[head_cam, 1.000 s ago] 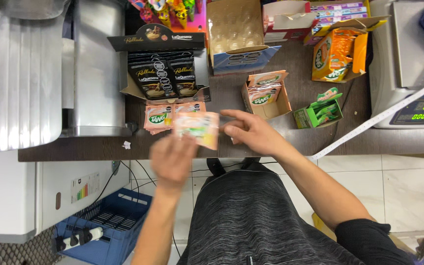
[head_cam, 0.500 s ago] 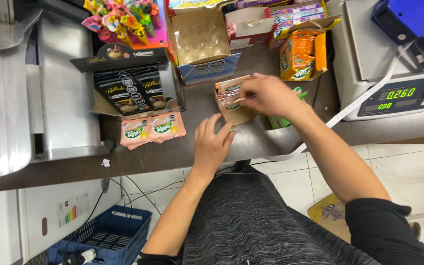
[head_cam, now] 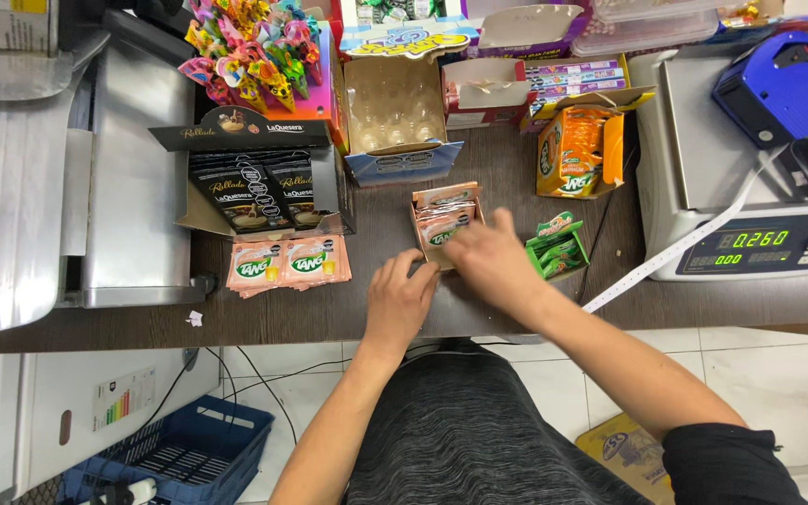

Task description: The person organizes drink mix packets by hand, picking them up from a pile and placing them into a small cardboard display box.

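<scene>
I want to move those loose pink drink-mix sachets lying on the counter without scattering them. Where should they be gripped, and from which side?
Grip the pink sachets at their near long edge, coming from the counter's front edge. They lie flat in an overlapping row, and the black display box stands right behind them, blocking the far side. A thumb-on-top pinch across the overlap would likely keep them together. Both hands are at the small carton.

1. The place is a small shop counter.
2. A weighing scale [head_cam: 750, 168] with a lit display stands beside a blue price-label gun [head_cam: 783, 89].
3. Open display boxes of drink-mix sachets [head_cam: 444, 224] and sweets [head_cam: 245, 56] crowd the dark countertop [head_cam: 329, 313].
</scene>
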